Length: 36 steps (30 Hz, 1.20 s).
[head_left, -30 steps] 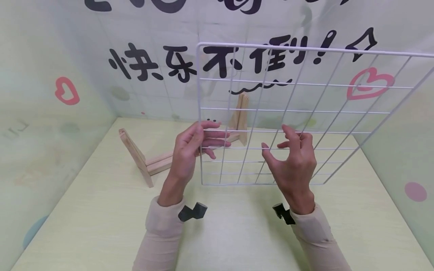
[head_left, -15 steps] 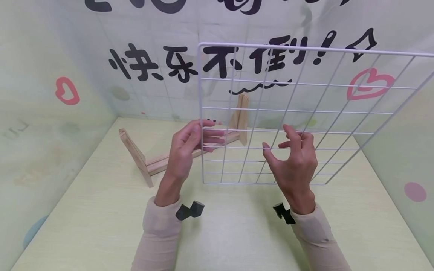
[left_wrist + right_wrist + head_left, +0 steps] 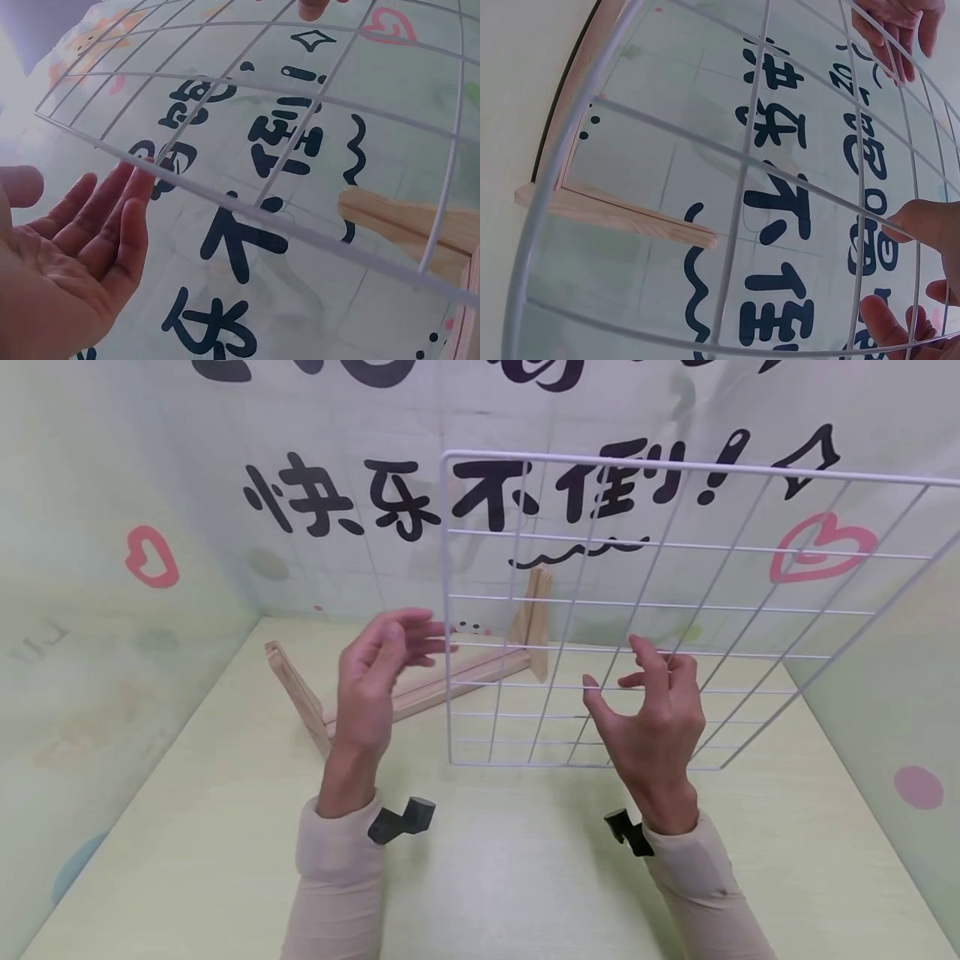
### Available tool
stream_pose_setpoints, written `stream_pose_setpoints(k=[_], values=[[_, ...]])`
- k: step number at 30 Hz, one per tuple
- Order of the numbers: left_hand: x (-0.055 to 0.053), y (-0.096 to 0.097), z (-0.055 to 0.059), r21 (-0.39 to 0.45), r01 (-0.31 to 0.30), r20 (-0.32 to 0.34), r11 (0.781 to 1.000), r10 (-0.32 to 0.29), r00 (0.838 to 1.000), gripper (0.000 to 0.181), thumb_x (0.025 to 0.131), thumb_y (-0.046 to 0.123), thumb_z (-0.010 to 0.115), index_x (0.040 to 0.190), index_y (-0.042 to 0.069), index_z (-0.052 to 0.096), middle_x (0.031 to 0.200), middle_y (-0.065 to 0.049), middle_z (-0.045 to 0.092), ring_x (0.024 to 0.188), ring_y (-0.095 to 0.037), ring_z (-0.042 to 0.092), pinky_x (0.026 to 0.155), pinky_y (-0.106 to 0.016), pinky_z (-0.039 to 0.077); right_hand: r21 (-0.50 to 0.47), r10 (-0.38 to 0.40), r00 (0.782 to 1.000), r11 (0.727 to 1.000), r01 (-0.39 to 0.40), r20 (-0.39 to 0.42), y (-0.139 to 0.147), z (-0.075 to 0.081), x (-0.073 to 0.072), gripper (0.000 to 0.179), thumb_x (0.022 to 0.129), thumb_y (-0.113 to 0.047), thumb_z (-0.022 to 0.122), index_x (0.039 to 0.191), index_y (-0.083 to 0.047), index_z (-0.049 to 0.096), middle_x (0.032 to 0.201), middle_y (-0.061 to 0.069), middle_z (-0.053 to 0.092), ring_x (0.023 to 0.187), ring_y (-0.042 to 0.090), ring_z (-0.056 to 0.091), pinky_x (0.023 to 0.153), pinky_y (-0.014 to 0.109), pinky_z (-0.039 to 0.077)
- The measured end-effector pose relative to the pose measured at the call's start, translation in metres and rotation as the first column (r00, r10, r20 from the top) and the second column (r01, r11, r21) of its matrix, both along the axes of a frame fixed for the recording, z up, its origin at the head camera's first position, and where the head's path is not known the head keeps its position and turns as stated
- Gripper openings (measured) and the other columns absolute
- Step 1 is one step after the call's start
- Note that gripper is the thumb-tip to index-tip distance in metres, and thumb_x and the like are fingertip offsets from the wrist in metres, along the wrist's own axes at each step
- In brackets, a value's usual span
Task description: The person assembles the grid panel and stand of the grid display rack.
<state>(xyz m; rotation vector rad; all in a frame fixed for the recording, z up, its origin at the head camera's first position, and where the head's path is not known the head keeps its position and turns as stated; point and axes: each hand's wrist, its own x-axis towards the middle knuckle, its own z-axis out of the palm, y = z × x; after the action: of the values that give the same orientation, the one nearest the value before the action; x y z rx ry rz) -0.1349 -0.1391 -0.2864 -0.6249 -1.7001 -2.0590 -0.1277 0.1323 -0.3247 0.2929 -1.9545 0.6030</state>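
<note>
A white wire grid panel (image 3: 574, 602) stands upright above the table, tilted in the head view. My right hand (image 3: 654, 714) grips it low near its middle, with thumb and fingers bent about the wires; the right wrist view shows the thumb (image 3: 915, 223) at one wire. My left hand (image 3: 366, 685) is by the panel's left edge, palm inward and fingers extended, holding nothing. In the left wrist view its fingertips (image 3: 146, 169) overlap the edge wire. Behind the left hand and panel is a wooden stand (image 3: 423, 696) with two uprights, partly hidden.
The pale table (image 3: 495, 877) is walled in by printed cloth, with black lettering on the back wall (image 3: 337, 577). The stand's right upright (image 3: 534, 618) shows through the wires; its left upright (image 3: 292, 681) leans near the left side.
My left hand has drawn left, off the panel's edge, its fingers no longer behind the wires. The right hand and panel have barely shifted.
</note>
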Motion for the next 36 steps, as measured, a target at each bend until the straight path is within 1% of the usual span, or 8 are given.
stream_pose_setpoints(k=[4,8,13,17,24,28,31,36], values=[[0.001,-0.018,0.004,0.151,-0.164,-0.057,0.975,0.174,0.983,0.027,0.105,0.012,0.043,0.111,-0.001,0.065,0.103,-0.006,0.075,0.097,-0.021,0.071,0.084,-0.03,0.05,-0.012,0.0,1.0,1.0,0.0,-0.012,-0.001,0.0,0.0,0.054,0.075,-0.014,0.082,0.122,0.0,0.061,0.094,0.027,0.056,0.072,0.032,0.07,0.055,0.047,0.048],[0.001,-0.042,0.005,0.25,-0.339,-0.03,0.907,0.357,0.934,0.024,0.103,0.01,0.046,0.107,-0.002,0.067,0.102,-0.011,0.074,0.102,-0.024,0.068,0.086,-0.03,0.046,-0.019,0.0,1.0,1.0,0.0,-0.013,-0.001,0.0,0.001,0.053,0.076,-0.015,0.082,0.123,0.0,0.061,0.094,0.027,0.056,0.072,0.032,0.071,0.055,0.048,0.049],[0.0,-0.07,0.0,0.163,-0.495,-0.018,0.853,0.505,0.863,0.026,0.101,0.009,0.049,0.108,-0.002,0.071,0.107,-0.009,0.073,0.111,-0.025,0.06,0.089,-0.03,0.042,-0.023,0.005,1.0,1.0,-0.005,-0.007,-0.003,-0.002,0.002,0.053,0.076,-0.016,0.081,0.123,-0.001,0.06,0.094,0.026,0.055,0.072,0.032,0.071,0.055,0.047,0.049],[0.001,-0.088,-0.004,0.092,-0.512,0.009,0.854,0.514,0.858,0.025,0.099,0.006,0.052,0.116,-0.001,0.069,0.116,-0.008,0.069,0.118,-0.024,0.054,0.096,-0.029,0.04,-0.022,0.006,1.0,1.0,-0.006,-0.008,-0.004,-0.003,0.003,0.053,0.076,-0.016,0.081,0.123,-0.002,0.06,0.094,0.026,0.056,0.073,0.032,0.071,0.055,0.047,0.048],[0.007,-0.122,-0.014,-0.15,-0.459,0.23,0.876,0.482,0.845,0.044,0.098,0.01,0.058,0.141,0.012,0.049,0.139,-0.003,0.052,0.136,-0.02,0.042,0.11,-0.031,0.033,-0.029,0.01,1.0,1.0,-0.01,-0.013,-0.004,-0.002,0.002,0.054,0.076,-0.015,0.081,0.124,-0.002,0.06,0.095,0.026,0.056,0.073,0.032,0.071,0.054,0.048,0.049],[0.01,-0.144,-0.026,-0.212,-0.316,0.377,0.925,0.376,0.846,0.061,0.099,0.017,0.059,0.153,0.016,0.031,0.148,-0.002,0.039,0.143,-0.021,0.028,0.117,-0.028,0.025,-0.034,0.014,1.0,0.999,-0.014,-0.013,-0.004,-0.002,0.002,0.054,0.076,-0.015,0.082,0.123,-0.001,0.061,0.095,0.026,0.056,0.072,0.032,0.071,0.056,0.048,0.049],[0.011,-0.158,-0.034,-0.267,-0.182,0.482,0.946,0.295,0.825,0.071,0.1,0.023,0.058,0.158,0.021,0.016,0.159,-0.007,0.023,0.15,-0.023,0.015,0.121,-0.028,0.018,-0.033,0.015,1.0,0.999,-0.015,-0.011,-0.003,-0.001,0.001,0.054,0.076,-0.015,0.082,0.123,-0.001,0.061,0.094,0.026,0.056,0.072,0.032,0.071,0.056,0.048,0.05],[0.008,-0.169,-0.043,-0.448,0.008,0.579,0.894,0.284,0.764,0.085,0.101,0.035,0.055,0.159,0.029,-0.006,0.167,-0.01,-0.005,0.153,-0.036,0.0,0.122,-0.053,0.007,-0.034,0.014,1.0,0.999,-0.014,-0.004,-0.003,-0.002,0.001,0.054,0.076,-0.015,0.082,0.124,-0.001,0.06,0.095,0.026,0.056,0.072,0.032,0.071,0.056,0.048,0.05]])
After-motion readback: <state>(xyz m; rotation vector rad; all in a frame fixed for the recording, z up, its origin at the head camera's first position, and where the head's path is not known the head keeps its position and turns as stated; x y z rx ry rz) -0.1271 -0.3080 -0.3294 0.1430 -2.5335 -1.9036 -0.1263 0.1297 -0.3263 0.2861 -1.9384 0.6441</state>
